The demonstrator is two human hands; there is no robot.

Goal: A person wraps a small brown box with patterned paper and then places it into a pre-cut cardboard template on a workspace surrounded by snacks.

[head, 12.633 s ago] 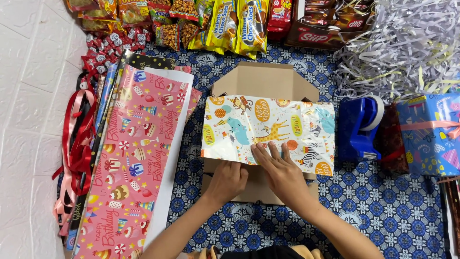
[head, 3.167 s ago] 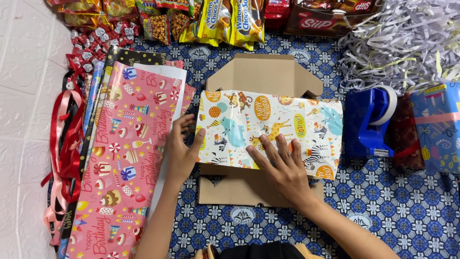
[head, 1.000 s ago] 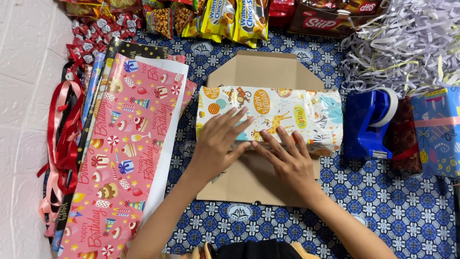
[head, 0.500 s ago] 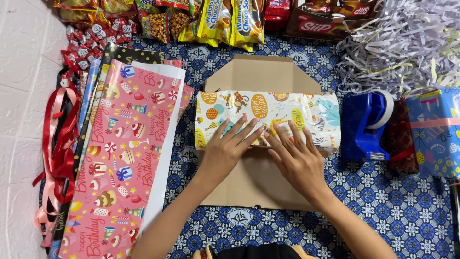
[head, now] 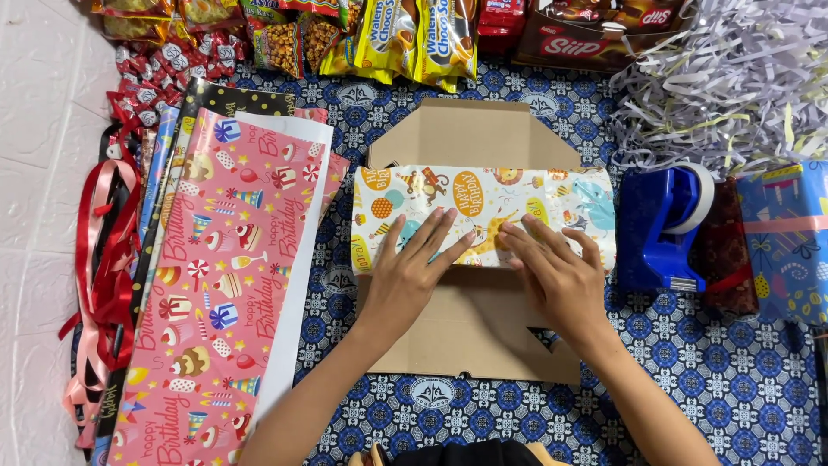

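A flattened brown cardboard box [head: 470, 332] lies on the blue patterned cloth. Across its middle sits a sheet of white wrapping paper with cartoon animals [head: 552, 198], folded back on itself into a long band. My left hand [head: 418, 267] rests flat on the band's near edge, fingers spread. My right hand [head: 552, 272] presses the same edge just to the right. Both palms lie on the bare cardboard. Neither hand grips anything.
Pink birthday wrapping sheets [head: 220, 285] and red ribbons [head: 99, 259] lie at the left. A blue tape dispenser [head: 664, 220] and a wrapped blue gift [head: 789, 237] stand at the right. Snack packets [head: 405, 39] and shredded paper [head: 733, 82] line the far edge.
The paper, at first spread wide over the box, has been folded away from me into a narrower band. Both hands have come together on its near edge.
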